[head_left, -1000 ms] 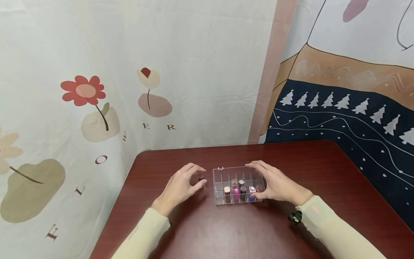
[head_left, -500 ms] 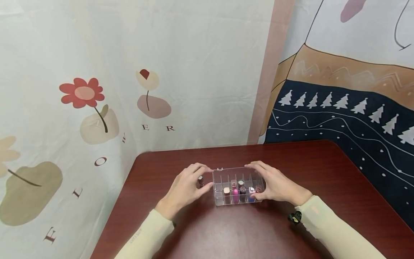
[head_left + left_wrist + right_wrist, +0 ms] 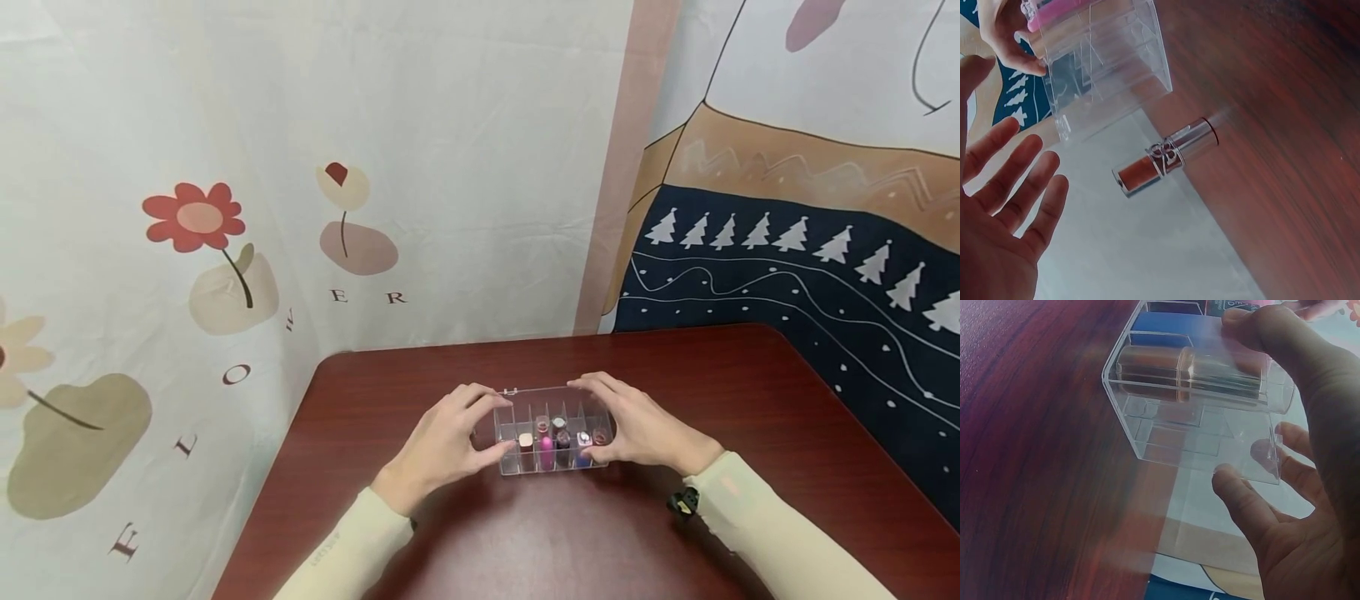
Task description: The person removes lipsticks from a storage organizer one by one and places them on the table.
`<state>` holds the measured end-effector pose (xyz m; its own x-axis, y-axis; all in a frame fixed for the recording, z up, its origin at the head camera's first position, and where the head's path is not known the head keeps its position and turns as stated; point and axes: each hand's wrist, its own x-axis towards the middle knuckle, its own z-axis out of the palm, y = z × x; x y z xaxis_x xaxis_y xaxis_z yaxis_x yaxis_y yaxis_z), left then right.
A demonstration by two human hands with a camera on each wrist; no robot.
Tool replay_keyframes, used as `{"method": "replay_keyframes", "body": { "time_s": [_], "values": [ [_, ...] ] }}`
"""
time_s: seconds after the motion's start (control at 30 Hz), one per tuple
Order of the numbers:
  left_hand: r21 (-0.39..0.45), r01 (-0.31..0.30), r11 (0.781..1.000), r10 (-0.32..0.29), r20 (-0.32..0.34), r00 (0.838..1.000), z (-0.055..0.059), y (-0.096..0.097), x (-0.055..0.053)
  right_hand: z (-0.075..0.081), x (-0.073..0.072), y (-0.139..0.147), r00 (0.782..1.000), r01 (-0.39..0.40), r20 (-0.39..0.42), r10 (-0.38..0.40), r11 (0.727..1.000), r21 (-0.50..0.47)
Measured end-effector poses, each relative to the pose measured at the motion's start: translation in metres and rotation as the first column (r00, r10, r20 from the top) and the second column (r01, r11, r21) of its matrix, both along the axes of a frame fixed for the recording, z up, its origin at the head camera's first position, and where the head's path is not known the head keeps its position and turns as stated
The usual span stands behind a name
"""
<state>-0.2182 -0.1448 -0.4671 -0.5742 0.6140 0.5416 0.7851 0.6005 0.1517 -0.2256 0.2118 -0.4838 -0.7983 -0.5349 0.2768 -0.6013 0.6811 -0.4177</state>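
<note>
A clear plastic lipstick organizer [image 3: 510, 465] stands on the table, divided into small compartments. Several lipsticks fill some of them, including a pink one [image 3: 547, 452] and a blue one [image 3: 1169, 328]. My right hand [image 3: 648, 429] grips the organizer's right end, thumb at the front and fingers round the back. My left hand [image 3: 442, 442] is at the left end, thumb and fingers spread on either side of that corner. In the left wrist view a lipstick in a clear case [image 3: 1165, 156] stands on the table beside the organizer; the left hand hides it in the head view.
The reddish-brown table [image 3: 480, 542] has rounded far corners. Behind it hangs a pale cloth [image 3: 480, 167] with printed flowers, and a dark cloth [image 3: 750, 283] with white trees is at the right. A black wrist strap [image 3: 684, 502] shows under the right sleeve.
My left hand has moved right, from around the loose lipstick to the organizer's left end. My right hand and the organizer have stayed in place.
</note>
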Motion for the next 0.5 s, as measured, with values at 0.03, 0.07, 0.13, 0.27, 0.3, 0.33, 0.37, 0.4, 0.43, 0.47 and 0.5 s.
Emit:
{"method": "replay_keyframes", "body": {
  "time_s": [0.03, 0.07, 0.13, 0.27, 0.3, 0.33, 0.37, 0.4, 0.43, 0.47, 0.5],
  "values": [
    [-0.012, 0.000, 1.000, 0.000, 0.001, 1.000, 0.000, 0.001, 0.001, 0.000, 0.000, 0.000, 1.000, 0.000, -0.003, 0.000, 1.000, 0.002],
    [-0.028, -0.003, 1.000, 0.003, 0.001, 1.000, 0.000, 0.002, 0.002, 0.000, 0.000, 0.000, 1.000, -0.001, -0.006, 0.001, 1.000, 0.002],
    [-0.052, -0.007, 0.999, 0.006, -0.014, 1.000, -0.001, 0.005, 0.003, -0.001, -0.001, 0.000, 1.000, -0.004, -0.012, 0.004, 1.000, 0.002],
    [-0.090, -0.016, 0.996, 0.012, -0.037, 0.999, -0.003, 0.010, 0.004, -0.001, -0.001, 0.000, 1.000, -0.008, -0.021, 0.008, 1.000, 0.001],
    [-0.093, -0.016, 0.996, 0.011, -0.046, 0.999, -0.003, 0.012, 0.005, -0.002, -0.002, 0.000, 1.000, -0.009, -0.021, 0.009, 1.000, 0.000],
    [-0.100, -0.015, 0.995, 0.011, -0.046, 0.999, -0.004, 0.013, 0.005, -0.002, -0.002, 0.000, 1.000, -0.009, -0.021, 0.009, 1.000, -0.001],
    [-0.107, -0.016, 0.994, 0.011, -0.050, 0.999, -0.004, 0.015, 0.005, -0.002, -0.002, 0.000, 1.000, -0.009, -0.020, 0.009, 1.000, -0.003],
    [-0.112, -0.016, 0.994, 0.010, -0.055, 0.998, -0.005, 0.016, 0.006, -0.002, -0.002, 0.000, 1.000, -0.010, -0.019, 0.010, 1.000, -0.004],
    [-0.116, -0.014, 0.993, 0.007, -0.059, 0.998, -0.006, 0.018, 0.006, -0.002, -0.002, 0.000, 1.000, -0.009, -0.019, 0.009, 1.000, -0.004],
    [-0.121, -0.013, 0.993, 0.005, -0.070, 0.998, -0.007, 0.019, 0.006, -0.002, -0.002, -0.001, 1.000, -0.011, -0.018, 0.011, 1.000, -0.006],
    [-0.130, -0.013, 0.991, 0.003, -0.079, 0.997, -0.009, 0.020, 0.006, -0.002, -0.001, -0.001, 1.000, -0.011, -0.018, 0.011, 1.000, -0.006]
  ]
}}
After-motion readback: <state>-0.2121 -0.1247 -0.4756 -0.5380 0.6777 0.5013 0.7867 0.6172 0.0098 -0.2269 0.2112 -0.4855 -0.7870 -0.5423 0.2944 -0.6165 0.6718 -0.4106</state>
